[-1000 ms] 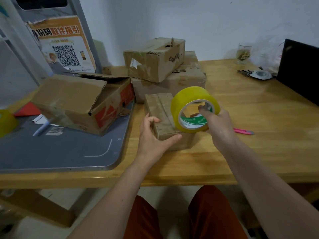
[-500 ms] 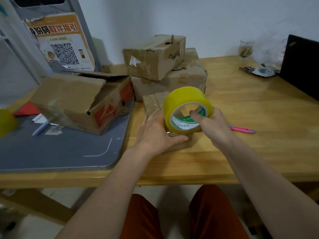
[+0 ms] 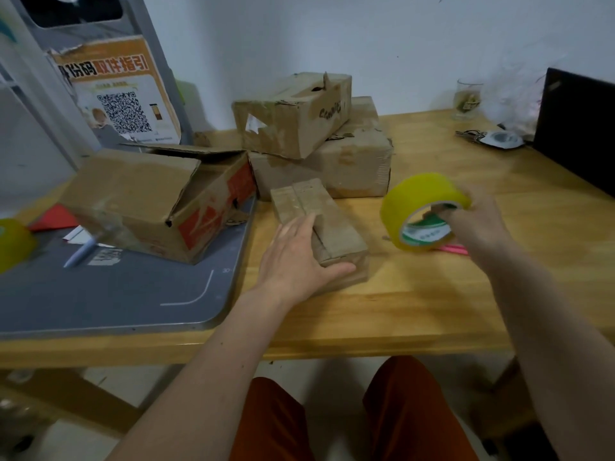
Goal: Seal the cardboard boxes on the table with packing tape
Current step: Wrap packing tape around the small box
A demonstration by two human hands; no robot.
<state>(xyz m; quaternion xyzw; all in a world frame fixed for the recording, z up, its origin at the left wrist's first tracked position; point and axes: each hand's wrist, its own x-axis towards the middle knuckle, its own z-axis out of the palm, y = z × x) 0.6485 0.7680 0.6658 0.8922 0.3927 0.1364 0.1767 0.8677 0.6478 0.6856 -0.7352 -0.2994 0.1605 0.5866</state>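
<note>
A small flat cardboard box (image 3: 309, 207) lies on the wooden table (image 3: 432, 294) in front of me. My left hand (image 3: 296, 257) rests on its near end, fingers straight along the top seam and thumb against the front edge. My right hand (image 3: 476, 224) grips a yellow roll of packing tape (image 3: 422, 207), fingers curled through its core, to the right of the small box and apart from it. Behind stand two stacked boxes, the upper (image 3: 296, 111) torn, the lower (image 3: 346, 164) larger. An open box (image 3: 149, 201) with red print sits at the left.
A grey mat (image 3: 116, 294) covers the table's left part, with a pen (image 3: 81, 251) and another yellow roll (image 3: 13, 244) at the far left. A pink cutter (image 3: 454, 249) lies under my right hand. Keys (image 3: 489, 138), a glass (image 3: 467, 98) and a black laptop (image 3: 575, 131) stand at the back right.
My right hand has carried the tape roll off the small box to the right. My left hand has slid forward along the box top and now lies flat on it.
</note>
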